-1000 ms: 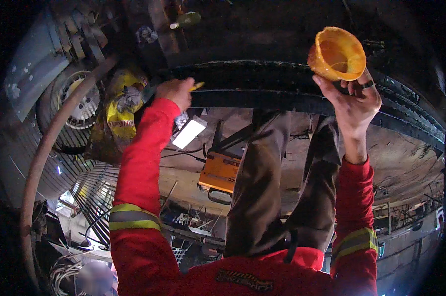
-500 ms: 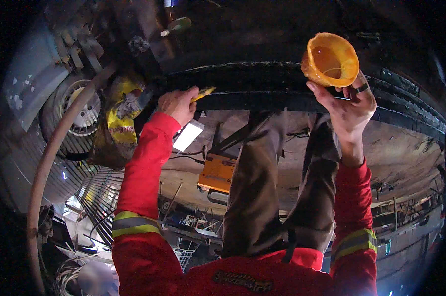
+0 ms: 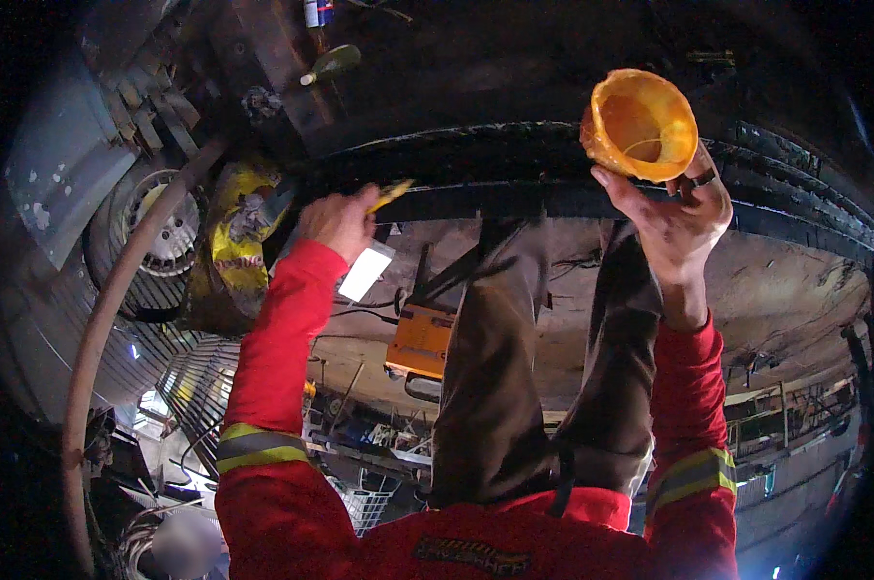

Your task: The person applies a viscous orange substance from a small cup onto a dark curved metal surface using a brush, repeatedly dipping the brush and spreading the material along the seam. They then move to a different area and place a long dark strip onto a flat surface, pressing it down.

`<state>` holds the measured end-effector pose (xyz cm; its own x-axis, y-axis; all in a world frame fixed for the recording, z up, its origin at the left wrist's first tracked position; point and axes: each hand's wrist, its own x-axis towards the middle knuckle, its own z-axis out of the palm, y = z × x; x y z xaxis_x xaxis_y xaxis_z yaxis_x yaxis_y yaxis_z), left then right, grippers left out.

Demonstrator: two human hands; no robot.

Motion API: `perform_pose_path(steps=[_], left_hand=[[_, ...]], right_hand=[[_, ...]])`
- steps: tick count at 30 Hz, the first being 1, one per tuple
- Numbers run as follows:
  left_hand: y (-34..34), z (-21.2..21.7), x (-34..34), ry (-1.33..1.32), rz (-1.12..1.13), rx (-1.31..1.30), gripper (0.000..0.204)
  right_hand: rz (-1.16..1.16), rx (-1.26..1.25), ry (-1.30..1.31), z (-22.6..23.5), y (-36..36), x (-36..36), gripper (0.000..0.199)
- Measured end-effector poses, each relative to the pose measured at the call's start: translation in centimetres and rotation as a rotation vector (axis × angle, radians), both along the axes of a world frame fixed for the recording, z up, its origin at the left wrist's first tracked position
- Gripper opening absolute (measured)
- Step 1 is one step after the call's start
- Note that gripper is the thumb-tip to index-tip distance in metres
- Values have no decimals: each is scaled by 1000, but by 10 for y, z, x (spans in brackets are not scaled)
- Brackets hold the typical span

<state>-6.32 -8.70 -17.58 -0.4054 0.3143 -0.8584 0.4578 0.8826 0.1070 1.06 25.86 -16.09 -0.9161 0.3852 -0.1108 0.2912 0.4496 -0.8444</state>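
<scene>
Orange cup [image 3: 640, 126] in right hand [image 3: 682, 220], yellow tool [image 3: 392, 194] in left hand [image 3: 338, 224]

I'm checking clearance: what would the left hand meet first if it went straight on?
Probably the long dark beam beyond the yellow tool in the left hand, though depth is unclear.

Cup [image 3: 640, 126] in R hand [image 3: 684, 217], tool [image 3: 390, 196] in L hand [image 3: 336, 224]. Sack [image 3: 239, 232] L of L hand; wheel [image 3: 176, 237] further L, partly behind pipe [image 3: 118, 280]. Case [image 3: 421, 340] L of legs [image 3: 490, 387].
</scene>
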Motion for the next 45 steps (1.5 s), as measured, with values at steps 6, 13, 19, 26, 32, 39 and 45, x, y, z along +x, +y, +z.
perform_pose_path(steps=[6,13,19,26,32,39,45], left_hand=[[15,-5,-5,37,-73,-115,18],[32,-48,-9,-62,-48,97,17],[22,-40,-2,-26,-163,-41,20],[54,-22,9,-49,-179,100,27],[64,-27,2,-48,-242,51,29],[81,-3,-5,-114,-195,112,30],[65,-44,7,-38,-158,70,27]], right_hand=[[2,-48,-44,-1,7,3,57],[36,25,-26,-4,17,7,59],[-9,-82,-27,-12,19,18,59],[4,-85,-39,-14,21,20,60],[34,-53,-38,-17,19,16,59],[-8,-75,-78,-12,12,17,58],[-2,-185,-80,-10,-8,6,57]])
